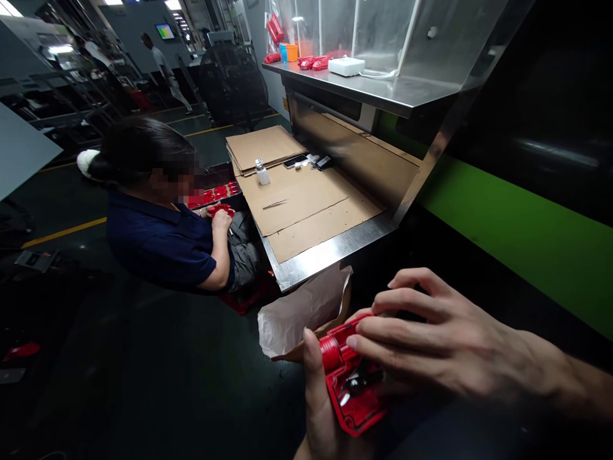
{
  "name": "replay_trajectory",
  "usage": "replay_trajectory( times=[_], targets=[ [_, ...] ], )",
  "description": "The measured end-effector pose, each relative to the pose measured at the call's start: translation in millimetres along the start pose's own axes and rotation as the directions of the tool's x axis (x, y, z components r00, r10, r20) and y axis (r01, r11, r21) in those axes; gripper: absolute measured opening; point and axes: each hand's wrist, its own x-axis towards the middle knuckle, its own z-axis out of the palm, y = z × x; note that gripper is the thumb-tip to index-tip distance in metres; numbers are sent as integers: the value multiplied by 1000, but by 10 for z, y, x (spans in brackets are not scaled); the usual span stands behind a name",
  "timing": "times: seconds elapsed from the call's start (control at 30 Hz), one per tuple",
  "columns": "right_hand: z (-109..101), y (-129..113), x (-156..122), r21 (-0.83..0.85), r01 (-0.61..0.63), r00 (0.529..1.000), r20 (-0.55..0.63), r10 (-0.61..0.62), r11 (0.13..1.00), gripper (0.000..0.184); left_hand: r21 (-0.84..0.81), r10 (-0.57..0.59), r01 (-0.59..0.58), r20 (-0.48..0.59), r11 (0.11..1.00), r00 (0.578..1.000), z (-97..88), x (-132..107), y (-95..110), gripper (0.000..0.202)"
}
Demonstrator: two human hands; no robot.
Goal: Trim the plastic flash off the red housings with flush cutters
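A red plastic housing part [352, 383] with dark metal pieces inside sits low in view, at the bottom centre. My left hand [318, 409] grips it from below and the left, thumb up along its edge. My right hand [435, 338] lies over its top right, fingers stretched out and pressing on the red part.
A steel bench [330, 252] covered with cardboard sheets [306, 198] stands ahead, holding a small white bottle [262, 172], tweezers [275, 204] and a phone [295, 161]. A seated person in a dark blue shirt [158, 236] handles red parts at left. A paper bag [297, 316] hangs under the bench.
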Motion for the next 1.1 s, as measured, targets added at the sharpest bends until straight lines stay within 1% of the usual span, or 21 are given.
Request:
replay_trajectory(
  times=[0.1,0.23,0.37,0.43,0.63,0.8,0.87,0.93,1.03,1.1],
  targets=[
    [9,11,-10,7,12,1000,14,-12,1000,31,-25,-39,40,21,999,999,33,-25,21,67],
    [14,25,-18,22,38,999,22,-38,999,34,-21,-92,92,3,995,996,74,-59,48,63],
    [13,34,-9,40,41,998,35,-43,998,32,13,-55,55,-13,998,998,63,-52,36,64],
    [16,37,1,41,51,998,37,-53,998,32,5,-37,37,-8,999,999,50,-39,27,63],
    [35,40,32,7,71,997,18,-71,997,36,-25,-52,52,30,998,998,20,-20,33,67],
    [102,70,11,63,111,993,-32,-109,992,28,-3,-30,30,18,1000,999,-13,-13,23,67],
    [163,89,-23,98,92,995,-55,-87,991,25,-19,-22,23,3,1000,1000,-14,-5,11,66],
    [233,103,-71,163,46,995,-94,-31,986,26,-44,-19,18,-21,999,1000,-10,6,0,67],
    [317,103,-142,282,-85,981,-144,130,956,28,-60,5,-7,-41,998,999,-6,21,-6,67],
    [336,89,-174,299,-147,971,-139,196,943,31,-64,37,-39,-39,997,999,-10,26,2,68]
  ],
)
